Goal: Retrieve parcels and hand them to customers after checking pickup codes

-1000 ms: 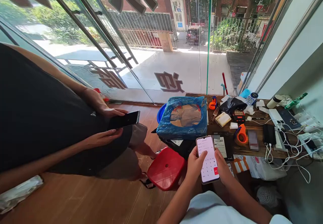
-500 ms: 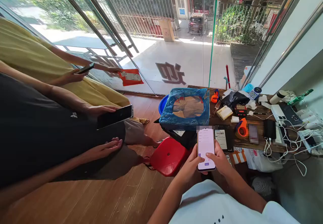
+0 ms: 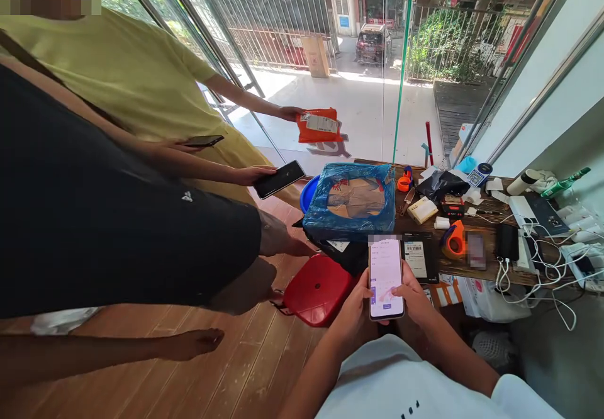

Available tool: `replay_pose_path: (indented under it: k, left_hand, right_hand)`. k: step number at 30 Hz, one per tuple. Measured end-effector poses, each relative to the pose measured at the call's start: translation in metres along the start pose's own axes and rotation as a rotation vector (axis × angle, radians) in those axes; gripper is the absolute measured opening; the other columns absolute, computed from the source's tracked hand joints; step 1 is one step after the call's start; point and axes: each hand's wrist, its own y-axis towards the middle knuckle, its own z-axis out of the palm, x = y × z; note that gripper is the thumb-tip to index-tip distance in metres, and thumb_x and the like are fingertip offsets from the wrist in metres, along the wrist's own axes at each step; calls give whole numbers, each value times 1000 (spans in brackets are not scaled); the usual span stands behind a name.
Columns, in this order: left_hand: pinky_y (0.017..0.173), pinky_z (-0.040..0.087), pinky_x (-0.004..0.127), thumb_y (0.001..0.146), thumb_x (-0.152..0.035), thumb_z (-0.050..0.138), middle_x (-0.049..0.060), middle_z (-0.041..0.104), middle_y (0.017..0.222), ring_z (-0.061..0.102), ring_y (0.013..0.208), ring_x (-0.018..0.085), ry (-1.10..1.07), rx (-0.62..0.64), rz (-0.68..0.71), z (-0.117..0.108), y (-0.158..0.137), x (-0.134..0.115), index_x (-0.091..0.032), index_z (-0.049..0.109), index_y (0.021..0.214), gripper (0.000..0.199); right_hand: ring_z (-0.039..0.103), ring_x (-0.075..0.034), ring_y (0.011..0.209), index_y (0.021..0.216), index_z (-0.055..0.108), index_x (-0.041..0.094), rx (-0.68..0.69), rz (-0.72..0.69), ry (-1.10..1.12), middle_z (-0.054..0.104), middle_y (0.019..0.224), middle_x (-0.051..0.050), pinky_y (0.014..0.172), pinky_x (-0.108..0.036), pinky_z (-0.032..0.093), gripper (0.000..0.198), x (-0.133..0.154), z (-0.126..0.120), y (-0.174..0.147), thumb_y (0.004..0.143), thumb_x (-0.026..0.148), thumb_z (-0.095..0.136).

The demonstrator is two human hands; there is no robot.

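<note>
- Phone (image 3: 385, 279) sits upright between both of the wearer's hands, screen lit with some kind of form on it, held just in front of the bench (image 3: 472, 268) edge and above the red stool (image 3: 317, 288).
- Left hand (image 3: 355, 306) is wrapped around the phone's left edge, fingers curled behind it, so closed on it.
- Right hand (image 3: 415, 296) cups the right edge, with the thumb laid across the lower part of the screen, looks like mid-tap.
- Step in hand, as far as anyone can judge: entering or confirming something on the screen. Text is too small to read.
- Next move probably calls for a steady grip with the left and a small, accurate thumb press near the bottom button.
- Nearby, a person in yellow holds out an orange parcel (image 3: 319, 124) over the blue-wrapped box (image 3: 350, 200); a person in black holds a dark phone (image 3: 279, 178) flat.
- Bench also carries an orange tape dispenser (image 3: 453, 240) and tangled white cables (image 3: 542, 274).
</note>
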Motion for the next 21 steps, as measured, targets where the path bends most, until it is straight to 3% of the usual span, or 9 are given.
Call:
replay_pose_path:
  k: [7,11,13,15,21]
  left_hand:
    - [49,54,31,62,-44,72,14,69,123,71,91,33,42,-95,-38,3,2,6,-28,51,143,86]
    - [67,59,35,57,-40,75,12,72,122,70,101,33,-31,-99,61,4,8,8,-24,61,130,76]
    - [76,58,34,54,-37,76,13,75,114,71,101,31,-45,-155,138,7,11,6,-19,68,114,63]
    - [76,57,34,53,-36,77,12,78,105,72,96,31,-10,-240,183,12,15,1,-17,70,105,56]
    - [69,56,32,53,-43,87,11,79,101,74,84,27,45,-379,236,30,20,-9,-17,70,100,57]
  right_hand:
    - [67,-21,75,121,53,26,-62,47,46,75,104,-3,60,-29,53,71,1,3,-3,52,22,70]
    - [69,-24,84,121,54,25,-96,43,38,75,110,-5,67,-32,56,71,1,4,-5,52,23,69]
    - [69,-26,89,121,55,25,-90,31,8,74,109,-6,71,-35,56,67,-2,3,-5,56,28,70]
    - [69,-26,88,120,55,25,-62,9,-33,74,106,-7,71,-36,56,62,-6,2,-5,62,36,73]
    - [69,-22,81,120,53,25,-8,-76,-75,72,100,-4,67,-33,54,57,-15,1,-7,77,57,74]
